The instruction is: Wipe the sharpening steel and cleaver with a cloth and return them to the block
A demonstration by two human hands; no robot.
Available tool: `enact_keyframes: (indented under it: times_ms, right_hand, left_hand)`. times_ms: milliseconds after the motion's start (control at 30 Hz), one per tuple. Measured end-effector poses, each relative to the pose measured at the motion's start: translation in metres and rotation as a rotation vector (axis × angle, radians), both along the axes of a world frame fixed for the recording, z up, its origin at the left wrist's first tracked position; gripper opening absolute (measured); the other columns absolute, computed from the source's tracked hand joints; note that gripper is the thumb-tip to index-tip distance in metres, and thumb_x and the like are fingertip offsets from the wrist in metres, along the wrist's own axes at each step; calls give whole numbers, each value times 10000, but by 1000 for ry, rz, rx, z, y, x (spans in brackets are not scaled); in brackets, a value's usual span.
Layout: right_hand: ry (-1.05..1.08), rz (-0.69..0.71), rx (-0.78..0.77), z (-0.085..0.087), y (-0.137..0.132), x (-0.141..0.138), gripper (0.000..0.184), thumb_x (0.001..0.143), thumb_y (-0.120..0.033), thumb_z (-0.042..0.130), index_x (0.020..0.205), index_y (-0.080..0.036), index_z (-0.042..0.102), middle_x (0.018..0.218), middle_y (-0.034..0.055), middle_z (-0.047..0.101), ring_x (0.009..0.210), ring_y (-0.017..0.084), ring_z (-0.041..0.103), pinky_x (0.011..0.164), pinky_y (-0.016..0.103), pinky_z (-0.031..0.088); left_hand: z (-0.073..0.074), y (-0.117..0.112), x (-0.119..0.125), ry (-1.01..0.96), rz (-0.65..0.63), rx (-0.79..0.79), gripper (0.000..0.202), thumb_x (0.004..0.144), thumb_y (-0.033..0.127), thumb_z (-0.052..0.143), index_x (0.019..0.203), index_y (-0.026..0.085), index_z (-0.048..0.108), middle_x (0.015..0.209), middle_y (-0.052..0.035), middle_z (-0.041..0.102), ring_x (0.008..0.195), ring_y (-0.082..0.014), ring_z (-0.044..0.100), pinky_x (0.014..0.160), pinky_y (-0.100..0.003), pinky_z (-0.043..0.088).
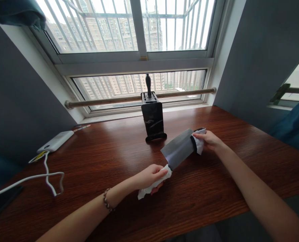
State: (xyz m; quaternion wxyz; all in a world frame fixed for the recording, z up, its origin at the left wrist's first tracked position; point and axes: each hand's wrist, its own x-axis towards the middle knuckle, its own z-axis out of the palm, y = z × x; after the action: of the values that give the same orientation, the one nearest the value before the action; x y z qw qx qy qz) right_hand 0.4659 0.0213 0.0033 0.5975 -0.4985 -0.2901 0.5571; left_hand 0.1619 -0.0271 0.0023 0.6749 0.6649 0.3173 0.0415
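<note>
The left grip (158, 176) is clenched around a white wrap (145, 192) at the near-left end of a broad metal blade (178, 151); a short dark section shows between wrap and blade. The right grip (210, 139) pinches a white cloth (200, 144) against the opposite end of the blade, thumb uppermost. A black piece (194, 144) borders this cloth on its blade side; its full form is partly hidden by the cloth. The blade is positioned between the two grips, slanting up to the right, over the middle of the bench (210, 181); contact between blade and bench cannot be determined. A braided bracelet (106, 200) encircles the left wrist. Just beyond the blade, a black knife block (153, 117) stands upright on the bench, with pale streaks across its front face and one dark handle (148, 85) projecting from the top. At the far left of the bench lies a white rectangular device (57, 140); the dark oval mark on its near end is too small to read. A white cable (47, 174) lies beside it, adjacent to a yellow piece (40, 155). Behind the block, a horizontal rod (109, 102) spans the window frame (159, 64).
</note>
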Motion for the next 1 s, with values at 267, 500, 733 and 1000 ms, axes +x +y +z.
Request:
enact_keyframes:
  times_ms: [267,500,733,1000]
  right_hand:
    - [-126,59,10,11,-5,15,283,448,-126,825,673,-79,660,679,99,689,554,171,635,511,233,525]
    - [-184,-212,150,8,4,22,335,403,-200,837,652,-100,638,651,55,668,544,153,614,512,251,519]
    - [-327,-510,543,34,-9,19,288,620,-391,710,754,-162,599,701,-31,620,628,100,570,624,236,480]
    - [-1091,662,999,15,-62,-92,209,691,-38,563,824,-161,668,877,47,673,836,178,560,794,303,446]
  left_hand:
    - [7,0,-2,53,-63,19,418,820,582,394,753,171,428,544,38,457,370,-74,429,319,-172,345]
    - [6,1,-2,46,-75,11,404,824,567,403,749,171,434,541,37,460,362,-73,423,311,-166,315]
    - [-2,5,-2,42,-35,-50,436,810,592,408,745,164,454,523,33,458,351,-76,410,307,-167,271]
    - [-4,4,-1,69,45,-51,328,769,489,530,730,169,468,499,21,471,357,-98,433,321,-197,306]
